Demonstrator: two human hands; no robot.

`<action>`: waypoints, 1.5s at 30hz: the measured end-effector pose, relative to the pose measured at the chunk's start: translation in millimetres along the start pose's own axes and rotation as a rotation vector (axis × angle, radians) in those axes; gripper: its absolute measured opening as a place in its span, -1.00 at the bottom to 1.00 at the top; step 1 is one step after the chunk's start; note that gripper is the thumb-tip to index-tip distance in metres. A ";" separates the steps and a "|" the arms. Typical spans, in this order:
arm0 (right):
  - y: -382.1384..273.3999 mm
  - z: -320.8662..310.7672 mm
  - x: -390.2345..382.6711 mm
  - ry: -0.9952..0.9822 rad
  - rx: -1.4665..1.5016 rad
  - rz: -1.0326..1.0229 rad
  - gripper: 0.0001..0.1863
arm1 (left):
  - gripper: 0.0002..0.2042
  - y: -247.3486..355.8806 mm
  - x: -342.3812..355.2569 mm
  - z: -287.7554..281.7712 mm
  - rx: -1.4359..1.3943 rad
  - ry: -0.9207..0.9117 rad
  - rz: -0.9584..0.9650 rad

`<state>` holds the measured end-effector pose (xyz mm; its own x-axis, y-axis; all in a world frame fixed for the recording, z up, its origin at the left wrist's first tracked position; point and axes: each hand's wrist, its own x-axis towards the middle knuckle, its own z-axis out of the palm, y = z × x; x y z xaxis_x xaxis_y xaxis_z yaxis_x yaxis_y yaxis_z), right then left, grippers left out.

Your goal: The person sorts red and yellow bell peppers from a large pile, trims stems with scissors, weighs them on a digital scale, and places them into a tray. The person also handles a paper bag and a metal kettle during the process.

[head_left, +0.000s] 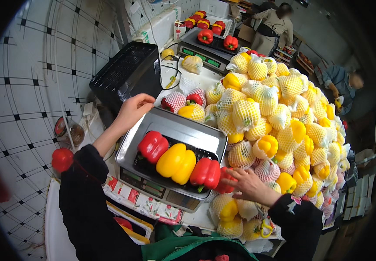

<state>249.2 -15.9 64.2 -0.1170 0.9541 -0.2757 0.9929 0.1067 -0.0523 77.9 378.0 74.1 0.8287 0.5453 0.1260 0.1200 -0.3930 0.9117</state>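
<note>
A silver weighing scale point(183, 130) stands before me. On it lies a black tray point(142, 166) with a red bell pepper point(152, 147), a yellow bell pepper point(176, 164) and another red bell pepper point(205, 174) in a row. My right hand point(251, 186) grips a further red bell pepper point(225, 181) at the scale's right edge; the fingers partly cover it. Over the scale's far left corner is my left hand point(133, 112), its fingers bent together with nothing visible in them. Black stacked trays point(127, 71) rise just beyond it.
Yellow peppers in foam nets point(279, 117) form a big heap on the right. A second scale point(209, 45) holds two red peppers farther back. Netted red peppers point(173, 102) sit behind my scale. Yellow-handled scissors point(266, 228) lie near right. Two people point(275, 26) work in the background.
</note>
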 end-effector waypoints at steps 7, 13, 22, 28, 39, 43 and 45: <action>17.5 -41.9 -42.0 -0.050 0.628 0.040 -0.47 | -0.76 -41.0 123.8 97.1 0.499 -0.223 0.204; 33.3 -53.4 -83.9 0.030 0.755 0.356 -0.49 | -0.25 -76.4 172.3 169.6 1.043 -0.224 -0.021; 35.9 -48.8 -88.2 0.013 0.747 0.518 -0.51 | -0.11 -101.3 209.7 147.6 0.602 -0.195 -0.149; 30.5 -49.1 -91.0 0.046 0.680 0.517 -0.50 | -0.20 -50.0 195.0 102.4 -0.056 -0.288 -0.276; -18.9 -73.7 -110.5 0.136 0.582 0.503 -0.53 | -0.20 44.6 110.9 66.0 -0.415 -0.370 -0.224; -53.9 -67.2 -138.4 0.134 0.645 0.572 -0.51 | -0.17 85.1 68.0 75.6 -0.538 -0.273 -0.119; -70.3 -60.1 -152.0 0.193 0.717 0.607 -0.51 | -0.30 106.1 40.9 75.8 -0.640 -0.209 -0.088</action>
<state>198.5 -151.6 167.5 0.4818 0.8270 -0.2897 0.6271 -0.5563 -0.5452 165.9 302.4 146.3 0.9265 0.3757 0.0214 -0.1023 0.1968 0.9751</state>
